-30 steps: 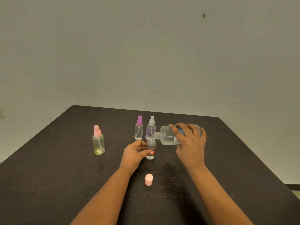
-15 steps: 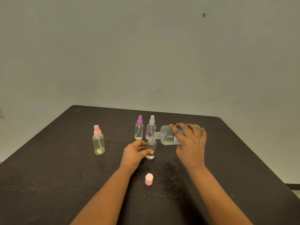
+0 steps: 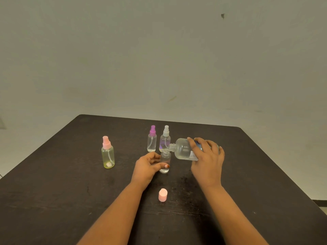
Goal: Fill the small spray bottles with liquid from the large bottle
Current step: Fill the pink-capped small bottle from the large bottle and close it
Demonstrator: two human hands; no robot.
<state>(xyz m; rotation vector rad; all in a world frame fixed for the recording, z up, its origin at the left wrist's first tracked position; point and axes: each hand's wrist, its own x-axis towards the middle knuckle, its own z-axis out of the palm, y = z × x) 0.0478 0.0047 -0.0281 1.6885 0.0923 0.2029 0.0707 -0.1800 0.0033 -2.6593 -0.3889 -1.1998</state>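
My right hand (image 3: 207, 160) grips the large clear bottle (image 3: 183, 150), tipped on its side with its open neck just above the mouth of a small clear bottle (image 3: 165, 159). That small open bottle stands upright on the black table (image 3: 62, 191), held by the thumb and fingers of my left hand (image 3: 147, 167). A little clear liquid lies at its bottom. Behind it stand two small spray bottles, one with a purple top (image 3: 152, 139) and one with a white top (image 3: 165, 138). A yellow-green spray bottle with a pink top (image 3: 108, 153) stands to the left.
A pink cap (image 3: 162, 195) lies on the table between my forearms, nearer to me than the bottles. The table's far edge runs along a plain pale wall (image 3: 159, 59); its right edge slants down at the right.
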